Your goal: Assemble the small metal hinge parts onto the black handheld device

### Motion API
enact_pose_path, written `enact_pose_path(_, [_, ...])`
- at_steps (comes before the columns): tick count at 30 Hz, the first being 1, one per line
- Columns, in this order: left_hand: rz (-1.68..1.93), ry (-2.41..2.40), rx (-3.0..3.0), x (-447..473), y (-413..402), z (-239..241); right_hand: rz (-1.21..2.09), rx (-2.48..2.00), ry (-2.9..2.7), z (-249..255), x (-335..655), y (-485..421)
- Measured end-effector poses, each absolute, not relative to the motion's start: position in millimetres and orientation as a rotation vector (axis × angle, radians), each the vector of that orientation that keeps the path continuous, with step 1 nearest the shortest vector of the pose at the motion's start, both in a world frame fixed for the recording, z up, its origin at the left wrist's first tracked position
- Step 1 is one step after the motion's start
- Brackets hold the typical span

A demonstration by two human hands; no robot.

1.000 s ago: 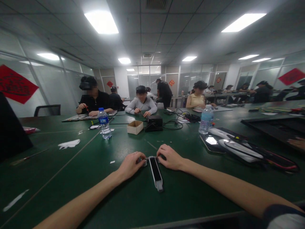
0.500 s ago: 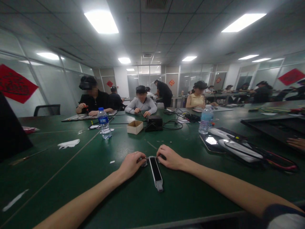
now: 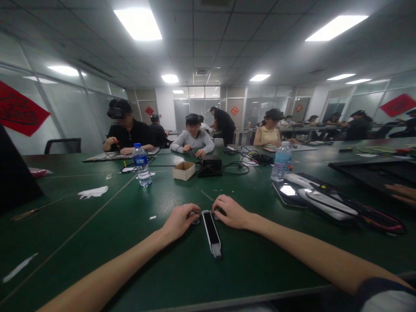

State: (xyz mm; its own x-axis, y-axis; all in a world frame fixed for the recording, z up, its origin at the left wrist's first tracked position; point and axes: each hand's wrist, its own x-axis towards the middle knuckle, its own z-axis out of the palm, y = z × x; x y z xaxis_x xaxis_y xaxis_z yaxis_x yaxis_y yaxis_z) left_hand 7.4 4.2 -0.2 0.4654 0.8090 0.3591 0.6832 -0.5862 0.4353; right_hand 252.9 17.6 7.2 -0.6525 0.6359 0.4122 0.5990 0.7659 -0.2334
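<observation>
A long, narrow device [image 3: 212, 232] with a black face, white rim and grey end lies on the green table [image 3: 156, 268] between my hands. My left hand [image 3: 180, 220] rests by its far left corner, fingers curled over small, shiny, clear-looking pieces [image 3: 195, 220]. At the far right corner, my right hand [image 3: 232, 211] is bent with its fingertips down on the tabletop. Something small and dark shows under those fingers, but its kind is hidden. Neither hand is holding the long device.
Beyond my hands stand an open cardboard box [image 3: 183, 171] and a black box [image 3: 209, 166] with cables. Water bottles stand left [image 3: 142, 164] and right [image 3: 281, 162]. On the right lie a tablet [image 3: 286, 193] and white-and-black parts [image 3: 328, 201]. Several people sit across the table.
The fingers of my left hand have shifted slightly and drawn a little away from the device's corner. My right hand and the device stay about where they were.
</observation>
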Motion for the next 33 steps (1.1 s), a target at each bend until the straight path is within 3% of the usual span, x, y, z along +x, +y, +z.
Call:
enact_pose_path(10, [0.757,1.29,2.562,7.4,0.8,2.1,-0.182,-1.355,-2.366,-4.1,279.4,53.9])
enact_pose_path(14, [0.746,1.294,2.577,6.9,-0.5,2.9,-0.137,-1.562,-2.294,-15.0,301.8,78.5])
enact_pose_path(26, [0.735,1.315,2.597,5.4,-1.1,1.0,-0.006,-1.423,-2.324,-17.1,312.7,91.5])
enact_pose_path(33, [0.701,1.35,2.602,7.7,-2.3,2.9,0.038,-0.987,-2.404,-5.2,294.3,67.9])
